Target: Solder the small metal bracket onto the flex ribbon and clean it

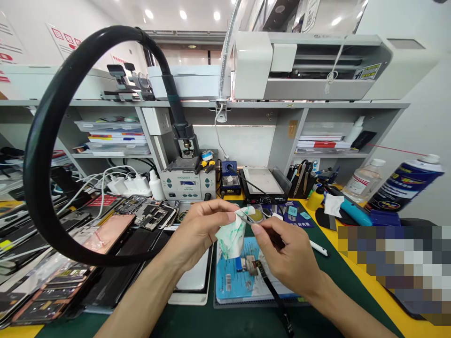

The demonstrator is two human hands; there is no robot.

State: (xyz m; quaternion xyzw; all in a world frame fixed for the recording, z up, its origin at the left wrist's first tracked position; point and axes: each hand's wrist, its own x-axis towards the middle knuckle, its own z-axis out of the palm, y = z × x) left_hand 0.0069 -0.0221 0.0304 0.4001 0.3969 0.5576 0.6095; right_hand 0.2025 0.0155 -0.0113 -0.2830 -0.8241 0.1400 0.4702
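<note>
From here I see the crumpled tissue [230, 239], white w/ green stains, held up in mid-air nr the worktop's [190, 324] middle. L hand [200, 225] pinches its top btwn thumb & fingers; R hand [291, 249] grips a thin metal tool [245, 217], tip end up against the tissue. Below lies a blue printed pack [225, 284], w/ a black strap [273, 288] running across it toward the worktop's near edge. Just L of the pack: a white-framed panel [192, 279]. R of R hand, part of a white stick [319, 249] shows. Farther out, phone parts [151, 213] cover the worktop's L side; a grey box w/ dials [188, 184] stands at the back edge, a big black hose [31, 155] looping over the L side. Spray can [405, 185] & clear bottle [364, 180] are at the far R corner.
</note>
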